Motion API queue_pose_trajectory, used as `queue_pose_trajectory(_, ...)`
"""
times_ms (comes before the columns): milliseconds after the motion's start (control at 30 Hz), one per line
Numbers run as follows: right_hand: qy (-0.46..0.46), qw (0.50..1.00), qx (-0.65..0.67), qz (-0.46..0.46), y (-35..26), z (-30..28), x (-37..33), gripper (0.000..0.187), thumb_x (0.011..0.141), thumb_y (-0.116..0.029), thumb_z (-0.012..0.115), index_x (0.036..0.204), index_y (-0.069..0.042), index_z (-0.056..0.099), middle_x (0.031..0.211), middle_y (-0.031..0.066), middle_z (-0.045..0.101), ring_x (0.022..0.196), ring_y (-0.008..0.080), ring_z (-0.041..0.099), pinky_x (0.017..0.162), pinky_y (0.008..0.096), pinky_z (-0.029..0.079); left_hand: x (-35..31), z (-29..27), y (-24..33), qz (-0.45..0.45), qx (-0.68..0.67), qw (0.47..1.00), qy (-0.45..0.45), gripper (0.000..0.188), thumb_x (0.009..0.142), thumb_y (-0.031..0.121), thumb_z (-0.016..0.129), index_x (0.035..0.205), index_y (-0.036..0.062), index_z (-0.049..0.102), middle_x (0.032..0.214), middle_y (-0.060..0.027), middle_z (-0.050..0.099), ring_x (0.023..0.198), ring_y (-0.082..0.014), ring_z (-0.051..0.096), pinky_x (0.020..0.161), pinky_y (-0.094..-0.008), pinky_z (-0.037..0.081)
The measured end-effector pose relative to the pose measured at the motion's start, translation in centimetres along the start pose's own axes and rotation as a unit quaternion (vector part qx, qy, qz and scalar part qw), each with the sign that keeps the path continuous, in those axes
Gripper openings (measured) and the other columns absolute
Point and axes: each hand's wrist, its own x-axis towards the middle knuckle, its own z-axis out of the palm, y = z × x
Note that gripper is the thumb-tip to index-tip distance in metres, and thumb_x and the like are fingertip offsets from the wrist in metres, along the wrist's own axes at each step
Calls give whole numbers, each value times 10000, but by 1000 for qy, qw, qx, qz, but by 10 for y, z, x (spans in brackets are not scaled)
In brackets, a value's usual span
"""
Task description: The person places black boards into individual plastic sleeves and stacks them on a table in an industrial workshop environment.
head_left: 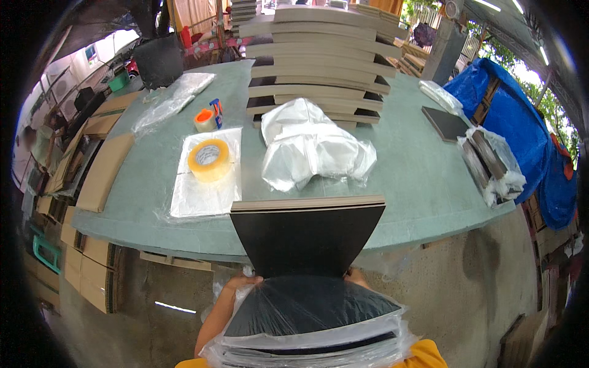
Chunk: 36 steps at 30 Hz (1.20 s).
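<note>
A stack of black boards with pale edges stands in front of me, its far end resting at the table's near edge. A clear plastic bag covers the part of the stack nearest my body, and the far part is bare. At the left side of the bag's mouth, my left hand is closed on the plastic, thumb along the edge. My right hand grips the bag's opposite side; the boards partly hide its fingers. Crumpled white plastic bags lie just beyond the stack.
On the green table, a yellow tape roll sits on flat plastic bags, near an orange tape roll. A tall board pile rises behind. Wrapped boards lie right, beside a blue tarp. Cardboard lines the left.
</note>
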Motion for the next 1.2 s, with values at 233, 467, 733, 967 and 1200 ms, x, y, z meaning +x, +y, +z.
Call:
queue_pose_trajectory(233,-272,893,273,-231,-151,-205,-134,306,835,-241,504,953,27,594,939,152,608,885,285,571,798,376,424,-160,-13,282,155,133,979,24,202,674,170,690,755,15,588,702,-81,617,656,-155,579,624,-298,449)
queue_pose_trajectory(467,-551,793,31,-258,-175,-80,-124,619,887,-442,327,1307,2,231,1374,165,191,1284,269,142,1037,345,109,-151,83,277,253,160,826,-477,197,729,101,555,917,43,559,880,-106,603,851,-255,572,752,-330,436)
queue_pose_trajectory(733,-438,869,-45,-228,-168,-65,-70,659,769,-546,501,1142,-4,482,1096,158,529,1023,221,484,903,320,348,-78,101,228,307,301,886,-176,246,671,119,613,894,31,557,832,-159,598,823,-276,594,706,-371,451)
queue_pose_trajectory(967,-287,870,249,-313,-236,-148,-119,132,712,-75,661,818,-24,602,698,6,588,632,64,536,563,196,425,-116,56,364,378,-101,918,70,95,793,102,575,760,16,555,621,-22,545,557,-75,517,500,-207,414)
queue_pose_trajectory(1200,-266,847,119,-444,-228,-186,-114,543,583,-304,764,1000,-26,555,1039,96,543,930,165,523,756,284,434,-132,57,371,378,-6,923,73,208,779,210,628,724,27,545,577,-10,519,509,-63,478,456,-201,375)
